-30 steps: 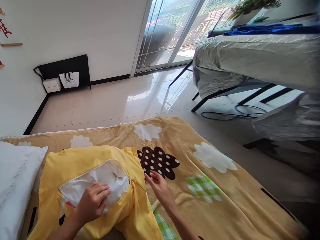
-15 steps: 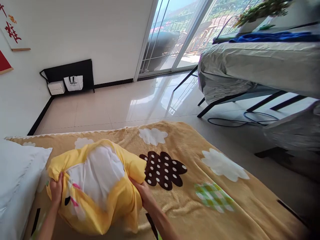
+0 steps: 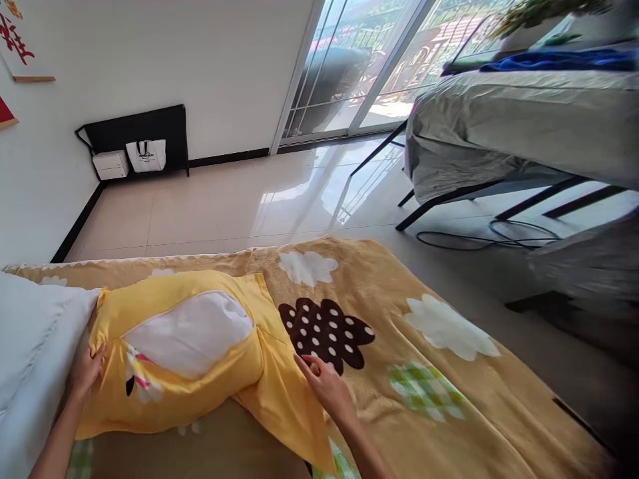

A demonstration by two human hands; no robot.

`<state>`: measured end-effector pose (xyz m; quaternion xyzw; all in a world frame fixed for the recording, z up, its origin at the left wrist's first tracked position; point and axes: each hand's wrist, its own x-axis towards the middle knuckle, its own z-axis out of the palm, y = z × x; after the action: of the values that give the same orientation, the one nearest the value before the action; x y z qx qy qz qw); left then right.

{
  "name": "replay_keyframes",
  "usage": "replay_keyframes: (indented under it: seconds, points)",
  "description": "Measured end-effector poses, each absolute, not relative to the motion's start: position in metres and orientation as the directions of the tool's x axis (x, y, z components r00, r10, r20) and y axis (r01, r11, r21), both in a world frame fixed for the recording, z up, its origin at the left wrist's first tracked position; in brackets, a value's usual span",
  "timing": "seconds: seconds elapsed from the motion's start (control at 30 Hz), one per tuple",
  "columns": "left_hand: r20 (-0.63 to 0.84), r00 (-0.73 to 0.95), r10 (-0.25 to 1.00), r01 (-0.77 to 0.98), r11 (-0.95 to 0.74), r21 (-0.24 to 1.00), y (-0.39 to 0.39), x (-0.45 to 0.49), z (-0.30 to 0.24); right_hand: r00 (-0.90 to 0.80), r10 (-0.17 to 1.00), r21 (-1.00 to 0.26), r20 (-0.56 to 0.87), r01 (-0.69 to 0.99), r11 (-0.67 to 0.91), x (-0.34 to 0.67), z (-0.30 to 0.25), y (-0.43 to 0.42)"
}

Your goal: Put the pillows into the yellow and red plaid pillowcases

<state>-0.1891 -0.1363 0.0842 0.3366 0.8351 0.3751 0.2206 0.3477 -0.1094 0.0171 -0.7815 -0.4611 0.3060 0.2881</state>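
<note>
A yellow pillowcase (image 3: pixel 174 406) with a pink, black and white print lies on the bed, stretched around a white pillow (image 3: pixel 194 332). The pillow shows through a long gap in the upper side of the case. My left hand (image 3: pixel 88 369) grips the case's left end, fingers closed on the fabric. At the right, a loose flap of the case spreads flat, and my right hand (image 3: pixel 327 389) pinches its edge. The far side of the pillow is hidden inside the case.
A tan blanket (image 3: pixel 359 412) with cloud and polka-dot patches covers the bed. White bedding (image 3: pixel 40 346) lies at the left. Beyond the bed are a tiled floor (image 3: pixel 210 206), a black panel with a white bag (image 3: pixel 147 156), and a plastic-wrapped mattress (image 3: pixel 524 126) on black legs.
The bunched pillowcase has been pulled out flatter and longer. My right hand has moved right with the flap, and my left hand slightly left and down. The view has shifted a little.
</note>
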Motion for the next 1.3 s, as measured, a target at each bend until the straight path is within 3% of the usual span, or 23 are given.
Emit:
replay_keyframes:
  seconds: [0.1, 0.17, 0.23, 0.3, 0.37, 0.43, 0.53, 0.6, 0.67, 0.73, 0.9, 1.0, 1.07, 1.17, 1.23, 1.3]
  points:
    - [0.203, -0.618, 0.76, 0.675, 0.38, 0.632, -0.155, -0.154, 0.075, 0.406, 0.868, -0.765, -0.285, 0.449, -0.461, 0.344, -0.017, -0.14]
    - [0.407, -0.352, 0.843, 0.843, 0.097, 0.529, -0.16, -0.108, 0.084, 0.298, 0.875, -0.813, -0.382, 0.342, -0.471, 0.331, -0.026, -0.153]
    - [0.381, 0.133, 0.915, 0.818, -0.318, 0.478, -0.154, -0.052, 0.101, 0.086, 0.867, -0.842, -0.49, 0.211, -0.497, 0.322, -0.024, -0.158]
    - [0.232, 0.594, 0.77, 0.604, -0.617, 0.505, -0.135, 0.003, 0.115, -0.119, 0.828, -0.835, -0.547, 0.14, -0.532, 0.328, -0.016, -0.156]
    - [0.132, 0.782, 0.61, 0.454, -0.701, 0.55, -0.109, 0.045, 0.121, -0.183, 0.808, -0.828, -0.56, 0.167, -0.536, 0.351, -0.006, -0.15]
    - [0.066, 0.808, 0.586, 0.419, -0.649, 0.635, -0.08, 0.07, 0.115, -0.111, 0.842, -0.835, -0.528, 0.248, -0.491, 0.381, 0.003, -0.146]
    - [-0.045, 0.698, 0.715, 0.443, -0.382, 0.811, -0.046, 0.084, 0.09, 0.102, 0.883, -0.753, -0.458, 0.484, -0.446, 0.404, 0.012, -0.145]
    - [-0.109, 0.625, 0.773, 0.439, -0.232, 0.868, -0.033, 0.085, 0.072, 0.302, 0.894, -0.634, -0.331, 0.631, -0.448, 0.392, 0.019, -0.144]
    - [-0.126, 0.586, 0.8, 0.423, -0.17, 0.89, -0.028, 0.087, 0.059, 0.421, 0.89, -0.599, -0.175, 0.671, -0.436, 0.361, 0.029, -0.137]
    - [-0.125, 0.554, 0.823, 0.387, -0.121, 0.914, -0.027, 0.091, 0.053, 0.394, 0.909, -0.634, -0.136, 0.671, -0.385, 0.32, 0.04, -0.121]
    - [-0.109, 0.459, 0.882, 0.312, -0.044, 0.949, -0.029, 0.092, 0.054, 0.235, 0.917, -0.66, -0.321, 0.639, -0.395, 0.266, 0.047, -0.075]
    - [-0.008, 0.55, 0.835, 0.477, -0.306, 0.824, -0.03, 0.084, 0.051, 0.208, 0.884, -0.695, -0.418, 0.553, -0.459, 0.287, 0.038, -0.079]
    - [-0.006, 0.655, 0.755, 0.611, -0.525, 0.593, -0.033, 0.083, 0.05, 0.232, 0.858, -0.722, -0.459, 0.464, -0.512, 0.307, 0.04, -0.097]
    - [-0.027, 0.707, 0.706, 0.693, -0.685, 0.226, -0.043, 0.096, 0.055, 0.272, 0.824, -0.817, -0.497, 0.173, -0.55, 0.323, 0.06, -0.124]
    - [0.009, 0.827, 0.561, 0.557, -0.823, 0.111, -0.051, 0.115, 0.062, 0.261, 0.828, -0.86, -0.496, -0.012, -0.511, 0.319, 0.077, -0.135]
    - [0.037, 0.953, 0.302, 0.293, -0.945, 0.144, -0.055, 0.137, 0.068, 0.273, 0.833, -0.877, -0.481, -0.147, -0.458, 0.311, 0.089, -0.139]
